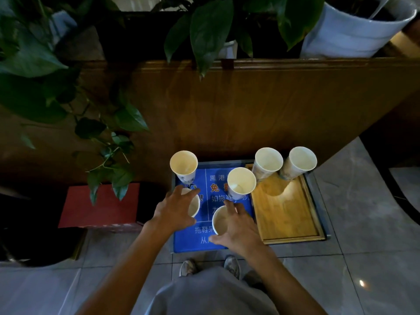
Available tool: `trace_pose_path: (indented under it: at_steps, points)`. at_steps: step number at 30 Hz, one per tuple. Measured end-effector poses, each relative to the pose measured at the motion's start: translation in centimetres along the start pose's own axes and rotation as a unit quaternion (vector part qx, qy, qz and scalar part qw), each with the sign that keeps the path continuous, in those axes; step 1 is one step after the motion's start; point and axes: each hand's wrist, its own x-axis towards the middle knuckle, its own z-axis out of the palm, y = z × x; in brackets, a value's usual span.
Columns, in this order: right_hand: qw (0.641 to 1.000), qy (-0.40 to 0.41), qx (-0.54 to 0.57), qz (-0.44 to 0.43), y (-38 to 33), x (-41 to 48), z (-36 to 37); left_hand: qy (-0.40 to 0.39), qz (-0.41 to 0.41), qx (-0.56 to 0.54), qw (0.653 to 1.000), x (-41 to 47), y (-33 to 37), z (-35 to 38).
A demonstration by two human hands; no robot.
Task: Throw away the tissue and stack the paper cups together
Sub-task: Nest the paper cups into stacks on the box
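Six white paper cups stand upright on a low surface. One cup (183, 165) is at the back left of the blue mat (193, 243), and another cup (241, 183) is at its middle. Two more, a left cup (268, 163) and a right cup (298, 162), stand at the far end of the wooden tray (288, 221). My left hand (175, 211) wraps the left side of a front cup (195, 206). My right hand (239, 228) curls round the right side of the nearest cup (220, 220), thumb in front and index finger behind. I see no tissue.
A red box (100, 205) sits to the left of the mat, with plant leaves (109, 169) hanging over it. A wooden panel (250, 105) rises right behind the cups, with a white pot (354, 32) on top. My shoes (210, 266) stand on grey floor tiles.
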Motion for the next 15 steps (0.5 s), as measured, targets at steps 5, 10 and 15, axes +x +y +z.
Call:
trace_pose_path:
  at_steps: [5, 10, 15]
  points:
    - [0.999, 0.01, 0.028, -0.024, 0.9, -0.5, -0.7, -0.013, -0.013, 0.039, 0.999, 0.0, 0.6, 0.0]
    - [0.995, 0.062, 0.048, -0.065, 1.5, -1.5, -2.8, -0.009, -0.014, 0.035, 0.999, -0.4, 1.5, -0.6]
    - [0.987, 0.103, 0.071, -0.097, 2.5, -2.2, -6.8, 0.068, 0.021, 0.001, 0.997, -1.3, 4.0, -2.6]
